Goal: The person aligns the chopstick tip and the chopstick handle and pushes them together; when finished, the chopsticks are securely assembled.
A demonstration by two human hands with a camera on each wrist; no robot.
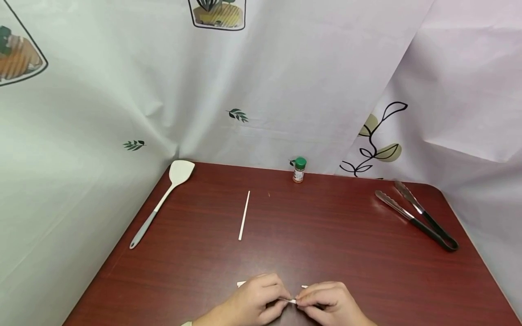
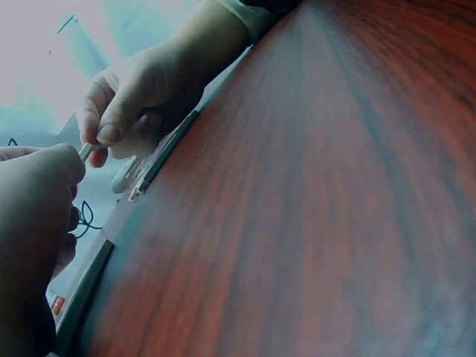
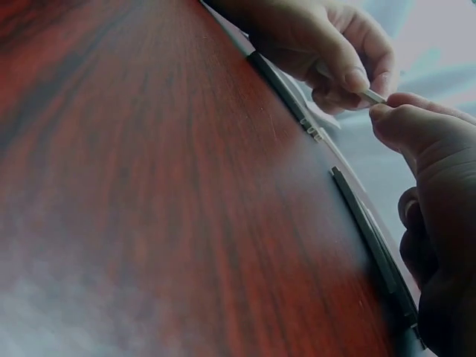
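Note:
Both hands meet low in the middle of the head view, above the table. My left hand pinches a small slim white stick between thumb and fingers. My right hand pinches the same piece at its other end, so only a short stretch shows between the fingertips. Behind the left hand, the end of another white strip pokes out, and a white tip shows behind the right hand. Most of both is hidden. Farther back, a long thin white stick lies on the table.
A white spatula with a grey handle lies along the table's left edge. At the back edge stands a small green-capped spice jar. Metal tongs with black handles lie spread at the right. Printed cloth hangs behind the reddish-brown table.

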